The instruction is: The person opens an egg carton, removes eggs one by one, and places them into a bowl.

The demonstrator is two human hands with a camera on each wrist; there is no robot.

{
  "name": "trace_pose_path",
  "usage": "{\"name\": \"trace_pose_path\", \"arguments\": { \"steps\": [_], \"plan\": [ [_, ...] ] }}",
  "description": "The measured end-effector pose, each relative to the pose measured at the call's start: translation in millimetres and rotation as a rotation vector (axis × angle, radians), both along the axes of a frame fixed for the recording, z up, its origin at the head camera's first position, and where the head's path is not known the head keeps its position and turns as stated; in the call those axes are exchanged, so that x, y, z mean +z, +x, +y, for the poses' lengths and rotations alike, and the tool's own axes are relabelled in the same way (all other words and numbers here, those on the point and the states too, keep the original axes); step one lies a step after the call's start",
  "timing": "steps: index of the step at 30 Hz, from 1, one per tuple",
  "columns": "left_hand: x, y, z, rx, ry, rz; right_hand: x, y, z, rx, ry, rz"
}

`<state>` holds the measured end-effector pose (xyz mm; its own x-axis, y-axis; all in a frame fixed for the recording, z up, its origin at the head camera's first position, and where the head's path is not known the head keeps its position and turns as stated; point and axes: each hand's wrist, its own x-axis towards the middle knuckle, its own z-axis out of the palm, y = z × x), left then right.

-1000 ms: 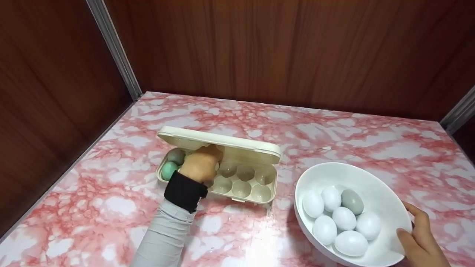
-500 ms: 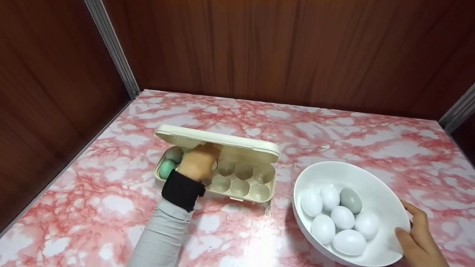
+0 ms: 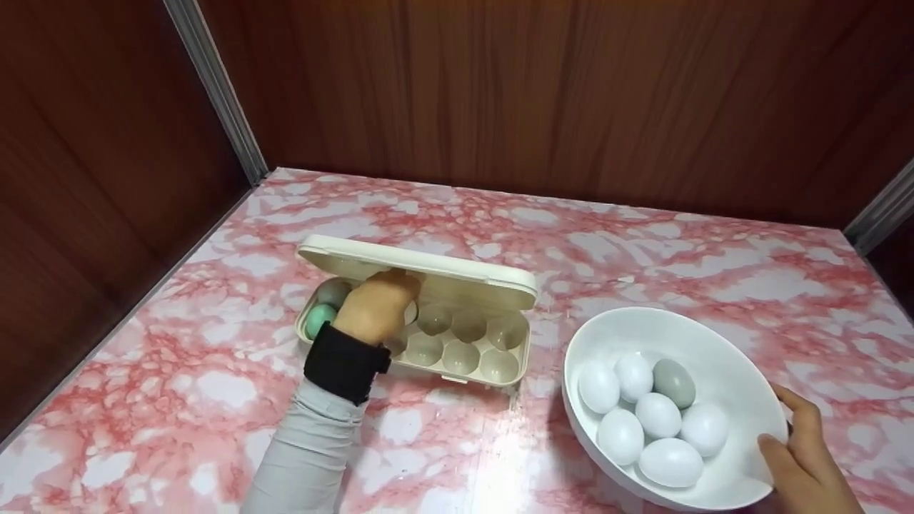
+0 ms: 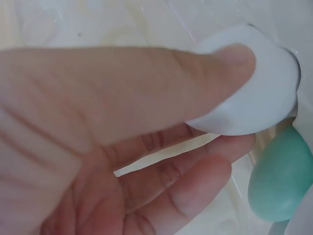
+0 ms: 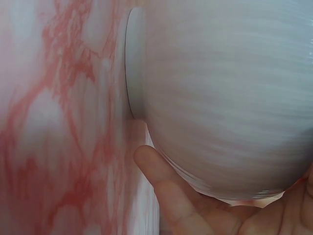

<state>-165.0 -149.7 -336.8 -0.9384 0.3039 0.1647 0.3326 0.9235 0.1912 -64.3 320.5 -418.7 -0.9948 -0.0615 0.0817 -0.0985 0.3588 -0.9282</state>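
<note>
My left hand [image 3: 375, 308] reaches under the raised lid of a cream egg carton [image 3: 421, 258] in the head view. In the left wrist view, its thumb and fingers pinch a white egg [image 4: 274, 88] beside a green egg [image 4: 281, 176]. The green egg and a grey-green egg [image 3: 333, 292] lie in cups at the carton's left end. At the right, my right hand [image 3: 807, 453] holds the rim of a white bowl [image 3: 746, 425], thumb inside and fingers outside. The bowl contains several white eggs [image 3: 658, 415] and one grey-green egg [image 3: 673, 383].
Uncovered cups [image 3: 460, 357] fill the carton's right part. Both carton and bowl are on a pink-and-white marbled table [image 3: 443, 457]. A dark wooden panel [image 3: 500, 93] rises behind it, with another at the left.
The whole head view has shifted slightly. My left hand has shifted a little within the carton, still among the left cups. The right hand keeps its hold on the bowl.
</note>
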Motion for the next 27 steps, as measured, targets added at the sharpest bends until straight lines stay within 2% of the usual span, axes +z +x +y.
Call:
{"name": "trace_pose_path", "arguments": {
  "steps": [9, 13, 20, 27],
  "plan": [
    [7.2, -0.3, 1.8, -0.014, 0.028, -0.019, 0.9, 0.0, -1.5, 0.001, -0.022, 0.002],
    [13.5, -0.8, 4.6, -0.024, 0.039, -0.037, 2.0, -0.7, 1.8, -0.022, 0.093, -0.010],
    [16.6, 4.4, 7.4, -0.060, 0.053, -0.032, -2.2, -2.2, 4.2, -0.023, 0.121, 0.025],
    [20.0, 8.0, 10.6, -0.130, 0.084, -0.068, -2.0, -1.9, 3.4, -0.033, 0.136, -0.101]
  ]
}}
